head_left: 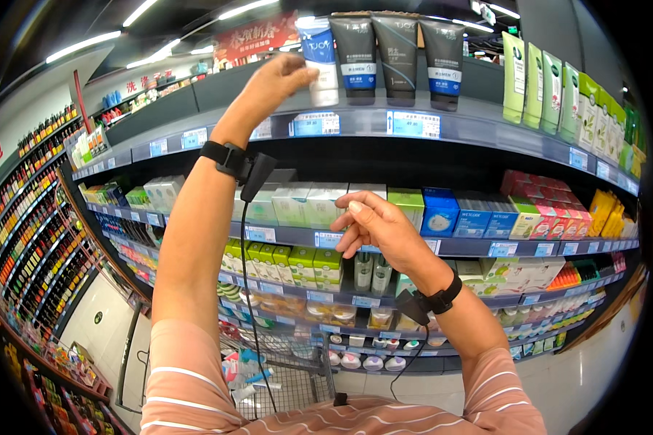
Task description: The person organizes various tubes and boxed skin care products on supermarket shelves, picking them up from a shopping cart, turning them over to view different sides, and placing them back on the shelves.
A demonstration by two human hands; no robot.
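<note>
My left hand (285,73) is raised to the top shelf, its thumb at the left side of a blue-and-white squeeze tube (321,60); whether it grips the tube cannot be told. Beside that tube stand dark grey squeeze tubes (352,60) with blue and white bands, upright on their caps. My right hand (367,223) hovers before the middle shelf with fingers apart and nothing in it. Behind it are white-and-green boxes (326,204) and a green box (406,204). Both wrists wear black straps with cabled devices.
Shelf edges (353,239) with price tags run across the front. Green tubes (552,92) stand at the upper right. Below me is a wire shopping cart (299,375) holding several tubes (245,375). Another rack of bottles (27,217) stands at the left.
</note>
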